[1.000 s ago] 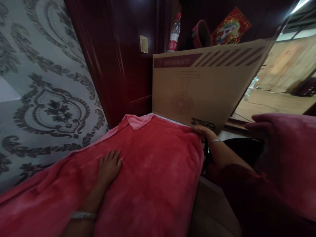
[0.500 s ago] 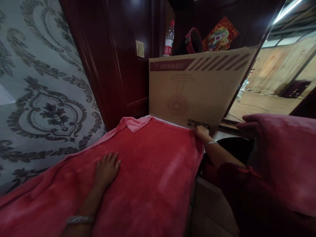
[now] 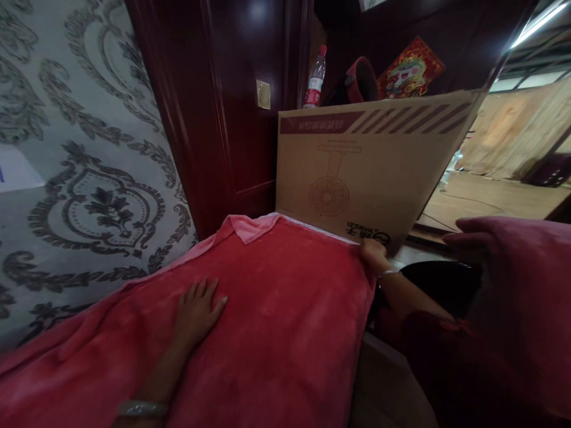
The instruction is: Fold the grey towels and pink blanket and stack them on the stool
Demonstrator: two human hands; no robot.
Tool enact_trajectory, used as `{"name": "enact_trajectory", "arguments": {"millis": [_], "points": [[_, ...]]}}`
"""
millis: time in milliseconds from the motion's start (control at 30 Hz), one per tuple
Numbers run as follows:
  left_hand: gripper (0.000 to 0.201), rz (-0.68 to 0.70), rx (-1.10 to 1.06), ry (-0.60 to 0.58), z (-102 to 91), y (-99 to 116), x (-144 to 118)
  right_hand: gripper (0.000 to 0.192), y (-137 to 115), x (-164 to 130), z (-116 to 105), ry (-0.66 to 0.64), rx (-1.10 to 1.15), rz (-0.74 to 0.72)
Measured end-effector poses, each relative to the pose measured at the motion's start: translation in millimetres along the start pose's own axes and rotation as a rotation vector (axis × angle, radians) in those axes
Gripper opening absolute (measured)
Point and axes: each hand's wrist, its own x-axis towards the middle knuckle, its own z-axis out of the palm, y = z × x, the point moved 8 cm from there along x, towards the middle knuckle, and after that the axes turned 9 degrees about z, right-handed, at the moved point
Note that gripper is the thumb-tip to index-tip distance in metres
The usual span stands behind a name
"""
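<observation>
Dark red wood panels [image 3: 214, 119] and one grey patterned wall [image 3: 80, 178] stand behind one big red blanket [image 3: 276, 321]. One left hand [image 3: 196, 312] lies flat on the blanket, fingers spread apart. One right hand [image 3: 373, 254] pinches the blanket's far corner, fingers closed on the cloth. Just past that hand stands one cardboard box [image 3: 357, 166]. One water bottle [image 3: 314, 77] stands behind the box.
</observation>
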Motion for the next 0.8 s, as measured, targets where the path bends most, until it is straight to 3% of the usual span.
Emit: {"name": "enact_trajectory", "arguments": {"millis": [167,267,400,500,600,800], "points": [[0.062,-0.018,-0.037,-0.043,1.5,-1.7,-0.9,0.038,13.4,-2.5,-1.4,-0.053,-0.011,0.024],[0.062,-0.006,-0.028,-0.023,-0.6,-0.9,-1.2,0.036,5.0,-8.4,-6.8,-0.015,0.007,-0.001],[0.064,-0.003,-0.017,-0.012,-1.7,0.2,-1.5,0.041,-50.8,-17.9,-10.2,0.046,0.075,-0.153],[0.066,-0.015,-0.042,-0.024,0.2,-0.5,-2.6,0.04,-112.5,-24.1,-1.2,0.02,0.149,-0.307],[0.066,-0.017,-0.041,-0.019,2.3,-1.8,-3.3,0.041,-158.1,-22.5,11.9,-0.017,0.194,-0.352],[0.067,-0.01,-0.054,-0.002,9.6,-6.0,-3.2,0.041,-188.8,3.0,27.0,-0.038,0.201,-0.25]]}}
